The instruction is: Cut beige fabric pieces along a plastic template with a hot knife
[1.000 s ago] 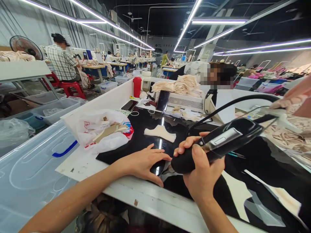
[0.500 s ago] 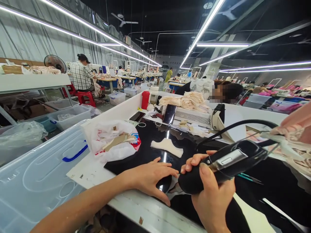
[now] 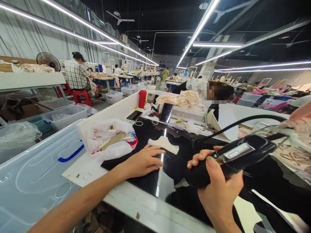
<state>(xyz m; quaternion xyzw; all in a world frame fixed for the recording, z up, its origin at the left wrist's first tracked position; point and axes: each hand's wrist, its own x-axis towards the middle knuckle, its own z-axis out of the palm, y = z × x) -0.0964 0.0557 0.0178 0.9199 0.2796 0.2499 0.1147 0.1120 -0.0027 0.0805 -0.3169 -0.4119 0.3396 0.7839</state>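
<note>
My right hand is wrapped around a black corded handheld tool with a silver panel on its body. A metal tip pokes out of its left end, just over the glossy black work surface. To the left, my left hand is open, palm down over that surface, fingers stretched out. Its fingertips are at the lower edge of a cream, curved fabric piece; whether they touch it I cannot tell. A pale cut piece lies below my right hand.
Left of the surface sits a white plastic bag of scraps. A phone, a red cup and stacked cream fabric stand behind. The tool's cable arches rightward. A person leans over beyond the partition.
My left hand has moved from beside the tool's tip, away and leftward, to the cream fabric piece. My right hand has shifted slightly right with the tool. The view has turned a little.
</note>
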